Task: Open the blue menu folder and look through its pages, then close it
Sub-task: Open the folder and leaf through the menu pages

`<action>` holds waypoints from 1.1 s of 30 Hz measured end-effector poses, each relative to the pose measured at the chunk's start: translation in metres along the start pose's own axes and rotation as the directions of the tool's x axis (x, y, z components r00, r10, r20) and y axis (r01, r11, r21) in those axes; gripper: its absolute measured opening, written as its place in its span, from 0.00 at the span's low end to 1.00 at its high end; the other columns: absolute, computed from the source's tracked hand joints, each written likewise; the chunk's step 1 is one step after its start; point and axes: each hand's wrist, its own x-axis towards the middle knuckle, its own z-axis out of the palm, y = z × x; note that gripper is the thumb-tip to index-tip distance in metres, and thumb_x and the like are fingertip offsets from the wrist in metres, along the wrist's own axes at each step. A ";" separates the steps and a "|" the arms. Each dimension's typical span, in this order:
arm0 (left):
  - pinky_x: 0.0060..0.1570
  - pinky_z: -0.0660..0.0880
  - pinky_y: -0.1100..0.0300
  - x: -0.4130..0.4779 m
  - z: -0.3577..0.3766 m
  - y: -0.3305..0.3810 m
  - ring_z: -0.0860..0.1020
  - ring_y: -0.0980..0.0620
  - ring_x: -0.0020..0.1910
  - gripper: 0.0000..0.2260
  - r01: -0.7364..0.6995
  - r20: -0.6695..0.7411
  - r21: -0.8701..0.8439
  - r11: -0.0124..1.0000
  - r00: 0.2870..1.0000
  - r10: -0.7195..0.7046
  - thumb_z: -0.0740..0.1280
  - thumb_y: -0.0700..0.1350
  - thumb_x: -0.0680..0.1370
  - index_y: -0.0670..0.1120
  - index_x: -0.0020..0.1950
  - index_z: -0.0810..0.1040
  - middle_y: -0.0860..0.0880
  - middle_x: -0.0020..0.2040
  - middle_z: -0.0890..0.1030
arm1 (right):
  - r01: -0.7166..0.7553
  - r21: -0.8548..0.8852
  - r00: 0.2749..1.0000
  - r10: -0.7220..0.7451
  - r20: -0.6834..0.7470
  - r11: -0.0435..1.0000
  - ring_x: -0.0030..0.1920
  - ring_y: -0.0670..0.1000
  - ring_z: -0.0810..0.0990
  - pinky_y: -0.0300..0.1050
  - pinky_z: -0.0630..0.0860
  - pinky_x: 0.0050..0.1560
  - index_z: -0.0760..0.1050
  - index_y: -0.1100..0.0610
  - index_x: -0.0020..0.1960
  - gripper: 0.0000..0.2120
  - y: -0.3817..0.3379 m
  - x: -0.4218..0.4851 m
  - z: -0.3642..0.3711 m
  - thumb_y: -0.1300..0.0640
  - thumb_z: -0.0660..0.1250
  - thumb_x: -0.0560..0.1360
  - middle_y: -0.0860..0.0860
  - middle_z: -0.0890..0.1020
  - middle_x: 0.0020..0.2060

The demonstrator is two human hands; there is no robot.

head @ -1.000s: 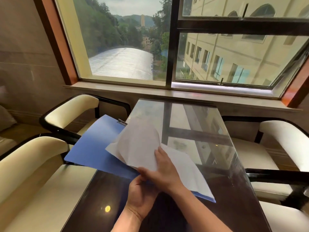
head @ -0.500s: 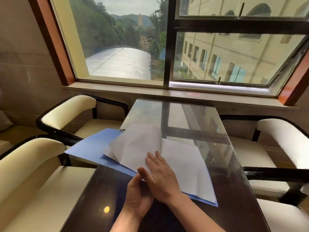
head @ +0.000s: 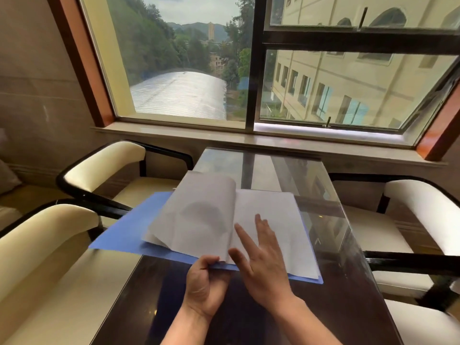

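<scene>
The blue menu folder (head: 124, 232) lies open on the dark glass-topped table (head: 336, 245), its left cover hanging out past the table's left edge. White pages (head: 273, 220) lie flat on its right half. One turned page (head: 199, 215) curls up and over to the left. My left hand (head: 204, 287) pinches the folder's near edge at the spine, thumb on top. My right hand (head: 261, 260) rests flat on the right-hand pages, fingers spread.
Cream armchairs with black frames stand on both sides: two on the left (head: 104, 168) and two on the right (head: 423, 207). A window sill (head: 249, 140) runs behind the table's far end.
The turned page has swung further left and stands higher. My right hand let go of it and spread flat on the right pages. My left hand now grips the folder's near edge.
</scene>
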 end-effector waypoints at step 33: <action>0.68 0.66 0.39 0.006 -0.008 -0.002 0.76 0.35 0.58 0.09 0.017 -0.019 -0.055 0.998 1.000 -0.018 0.57 0.34 0.71 0.35 0.45 0.76 0.36 0.51 0.78 | -0.122 -0.001 0.989 0.122 -0.086 0.992 0.79 0.57 0.34 0.59 0.35 0.78 0.41 0.44 0.80 0.44 -0.010 -0.028 -0.021 0.23 0.39 0.70 0.36 0.32 0.77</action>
